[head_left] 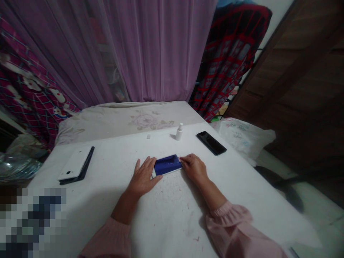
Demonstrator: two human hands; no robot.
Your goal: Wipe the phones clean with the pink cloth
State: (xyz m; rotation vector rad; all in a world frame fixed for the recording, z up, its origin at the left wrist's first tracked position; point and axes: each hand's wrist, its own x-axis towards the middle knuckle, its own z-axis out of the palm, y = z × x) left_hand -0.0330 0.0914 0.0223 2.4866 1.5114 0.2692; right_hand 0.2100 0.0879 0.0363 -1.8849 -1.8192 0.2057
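A white smartphone (166, 165) lies flat on the white table (166, 218), its face covered by something dark blue. My left hand (142, 176) holds its left end, with the thumb along the near edge. My right hand (194, 167) presses its fingertips against the right end. Beyond the hands stand a small white spray bottle (179, 132) and a black smartphone (211, 142). To the left lies a white phone (74, 163) on a black case. A tiny white square piece (148, 137) sits near the far edge.
Flowered bedding (129, 122) lies past the table's far edge, with a purple curtain (158, 50) behind it. A white plastic bag (242, 138) lies to the right, beside a dark wooden panel (292, 71). The lower left corner is pixelated.
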